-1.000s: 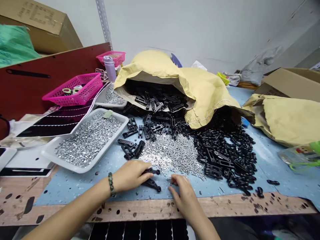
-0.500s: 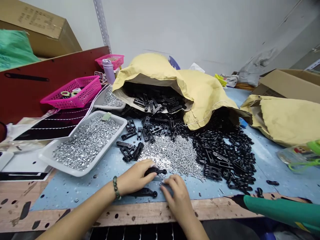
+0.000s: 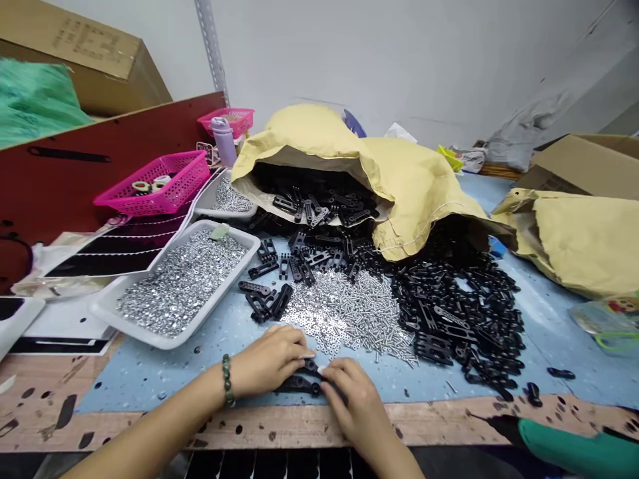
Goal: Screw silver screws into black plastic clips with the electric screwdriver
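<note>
My left hand [image 3: 272, 359], with a green bead bracelet at its wrist, is closed on a black plastic part [image 3: 310, 366] over the blue mat. My right hand [image 3: 352, 392] meets it from the right, thumb and forefinger pinched at the part's end; anything small between those fingertips is hidden. A second black part [image 3: 298, 384] lies just below, partly under my left hand. Behind my hands spread piles of silver nuts [image 3: 317, 306] and silver screws [image 3: 372, 309]. Several black parts [image 3: 269, 303] lie to the left of them, and a large black heap [image 3: 449, 313] to the right.
A white tray [image 3: 174, 339] of silver nuts stands at the left, near a pink basket [image 3: 174, 193]. Yellow sacks [image 3: 319, 133] of black parts stand behind. Another sack [image 3: 589, 239] lies at the right. A green-sleeved object [image 3: 574, 446] crosses the lower right edge.
My hands have come together; the part in my left hand has moved down to my right fingertips. The view has shifted slightly, and the green-sleeved object sits lower and further right.
</note>
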The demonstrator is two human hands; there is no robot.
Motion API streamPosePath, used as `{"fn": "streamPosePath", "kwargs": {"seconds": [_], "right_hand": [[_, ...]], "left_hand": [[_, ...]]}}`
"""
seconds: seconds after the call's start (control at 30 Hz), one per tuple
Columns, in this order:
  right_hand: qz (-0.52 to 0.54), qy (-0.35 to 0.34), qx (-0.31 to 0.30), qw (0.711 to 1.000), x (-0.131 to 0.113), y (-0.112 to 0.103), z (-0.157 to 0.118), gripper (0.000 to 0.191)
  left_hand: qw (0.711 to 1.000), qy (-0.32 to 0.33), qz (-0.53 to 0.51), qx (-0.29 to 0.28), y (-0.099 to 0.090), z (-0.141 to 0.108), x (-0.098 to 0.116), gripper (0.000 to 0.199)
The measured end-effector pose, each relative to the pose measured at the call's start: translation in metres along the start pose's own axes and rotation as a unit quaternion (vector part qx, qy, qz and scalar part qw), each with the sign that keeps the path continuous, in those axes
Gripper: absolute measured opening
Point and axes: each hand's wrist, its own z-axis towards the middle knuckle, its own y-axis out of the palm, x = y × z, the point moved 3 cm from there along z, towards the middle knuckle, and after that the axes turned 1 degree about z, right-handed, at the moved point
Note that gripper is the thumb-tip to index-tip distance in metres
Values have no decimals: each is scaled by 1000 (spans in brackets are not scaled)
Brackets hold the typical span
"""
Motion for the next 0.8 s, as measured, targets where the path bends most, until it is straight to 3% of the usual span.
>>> {"fn": "streamPosePath", "kwargs": {"seconds": [0.13,0.23,0.3,0.33,0.43,0.5,0.57,0.63,0.8], "right_hand": [[-17,-7,43,999,-15,12,64,24],[-86,-40,43,995,-19,19,111,35],[-133,-14,74,988,-4,9,127,41],[-153,15,100,983,10,-2,131,42],[-207,123,164,957,62,-47,130,36],[-226,160,155,948,93,-74,130,31],[-239,182,133,945,114,-89,135,26],[-248,192,105,944,126,-92,147,23],[-248,209,54,945,132,-72,182,30]], "left_hand": [[999,-34,22,24,-10,-17,-1,20],[986,-82,66,133,-33,-23,-5,26],[972,-80,121,186,-49,-18,-12,38],[970,-57,151,181,-54,-13,-17,44],[976,34,195,88,-60,8,-34,49],[981,57,178,54,-63,21,-45,38],[985,55,155,56,-67,30,-52,26],[986,52,141,66,-71,34,-55,19],[990,30,92,98,-79,29,-55,9]]}}
